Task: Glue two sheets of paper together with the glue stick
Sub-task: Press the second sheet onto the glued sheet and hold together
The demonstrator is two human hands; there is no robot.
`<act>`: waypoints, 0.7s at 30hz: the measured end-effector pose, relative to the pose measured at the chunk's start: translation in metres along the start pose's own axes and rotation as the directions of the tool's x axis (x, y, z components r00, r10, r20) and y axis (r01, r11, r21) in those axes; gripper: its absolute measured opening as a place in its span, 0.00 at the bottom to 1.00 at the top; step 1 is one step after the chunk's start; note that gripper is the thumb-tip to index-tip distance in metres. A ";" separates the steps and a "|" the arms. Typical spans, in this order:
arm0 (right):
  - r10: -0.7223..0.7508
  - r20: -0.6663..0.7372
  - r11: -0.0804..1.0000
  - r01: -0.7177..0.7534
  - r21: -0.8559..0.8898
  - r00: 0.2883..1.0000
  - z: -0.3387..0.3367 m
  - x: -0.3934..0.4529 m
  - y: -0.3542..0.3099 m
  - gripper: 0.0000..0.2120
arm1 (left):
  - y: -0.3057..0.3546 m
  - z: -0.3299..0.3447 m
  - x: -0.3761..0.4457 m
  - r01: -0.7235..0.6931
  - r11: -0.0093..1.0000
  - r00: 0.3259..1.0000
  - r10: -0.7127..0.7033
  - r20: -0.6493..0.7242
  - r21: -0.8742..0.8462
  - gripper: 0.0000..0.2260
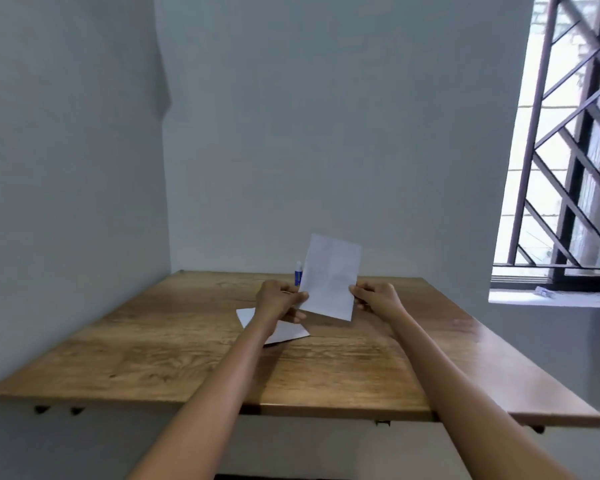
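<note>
Both hands are up over the table, holding one sheet of paper upright between them. The left hand pinches its left edge, the right hand pinches its right edge, fingers curled. The second sheet lies flat under the left wrist. The glue stick stands just behind the raised sheet.
</note>
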State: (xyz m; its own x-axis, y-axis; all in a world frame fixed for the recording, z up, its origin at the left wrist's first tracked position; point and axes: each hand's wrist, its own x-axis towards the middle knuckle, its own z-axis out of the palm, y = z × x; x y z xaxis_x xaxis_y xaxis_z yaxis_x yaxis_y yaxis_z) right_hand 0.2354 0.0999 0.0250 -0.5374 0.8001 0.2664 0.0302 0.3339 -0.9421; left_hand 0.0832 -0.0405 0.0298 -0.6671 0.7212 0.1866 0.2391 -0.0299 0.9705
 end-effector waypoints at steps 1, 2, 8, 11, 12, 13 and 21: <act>-0.008 0.001 1.000 0.008 0.002 1.000 0.006 -0.002 -0.006 0.08 | -0.001 -0.008 -0.004 -0.011 1.000 1.000 0.011 -0.017 0.013 0.10; -0.013 0.009 1.000 0.013 0.001 1.000 0.012 -0.004 -0.011 0.08 | -0.002 -0.015 -0.007 -0.015 1.000 0.999 0.016 -0.039 0.024 0.09; -0.041 0.058 0.999 0.040 0.021 0.997 0.041 -0.003 -0.031 0.05 | -0.011 -0.046 -0.014 -0.046 0.998 0.991 0.052 -0.125 0.045 0.08; 0.016 0.081 0.998 -0.021 0.061 0.997 0.048 0.005 -0.028 0.07 | -0.017 -0.061 -0.010 -0.034 0.999 0.980 0.038 -0.197 0.025 0.10; 0.052 0.095 0.995 -0.060 0.081 0.994 0.049 0.008 -0.025 0.06 | -0.020 -0.068 -0.007 -0.018 0.999 0.966 0.027 -0.258 0.038 0.11; 0.085 0.110 0.989 -0.097 0.108 0.990 0.048 0.011 -0.023 0.07 | -0.023 -0.076 -0.002 0.004 0.995 0.947 0.029 -0.320 0.102 0.11; 0.281 0.373 0.869 -0.399 0.291 0.884 0.068 0.026 0.004 0.07 | -0.045 -0.103 0.031 0.216 0.777 0.966 -0.083 -0.245 0.592 0.11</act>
State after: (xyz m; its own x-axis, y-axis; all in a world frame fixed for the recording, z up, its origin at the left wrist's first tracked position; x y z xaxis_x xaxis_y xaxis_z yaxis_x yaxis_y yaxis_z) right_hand 0.1646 0.0884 0.0143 -0.7813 0.6152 -0.1053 -0.0045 -0.1744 -0.9847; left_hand -0.0209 -0.0884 0.0076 -0.8369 0.5299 0.1374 0.4589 0.5422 0.7039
